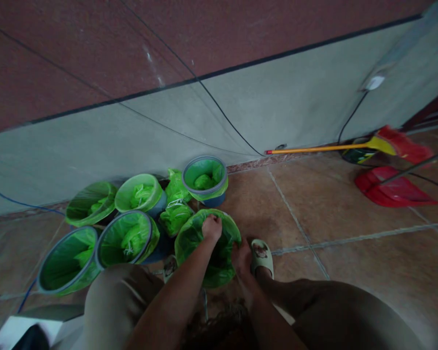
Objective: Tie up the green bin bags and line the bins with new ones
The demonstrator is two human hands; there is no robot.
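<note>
Between my feet stands a trash bin lined with a green trash bag (pixel 190 228), the bag's edge folded out over the rim. My left hand (pixel 212 227) is closed in a fist over the bin's mouth, near the far rim; whatever it may hold is hidden. At the right side of the rim, my right hand (pixel 242 253) is closed on the edge of the bag, its fingers partly out of sight. Just behind this bin are bundled green trash bags (pixel 175 216), tied with white string.
Several lined bins stand to the left, including a grey-rimmed bin (pixel 67 260). Another lined bin (pixel 214 200) is by the wall. At right are a red dustpan (pixel 394 187) and a broom (pixel 314 149). Cables hang along the wall (pixel 295 102). A white box (pixel 32 325) sits lower left.
</note>
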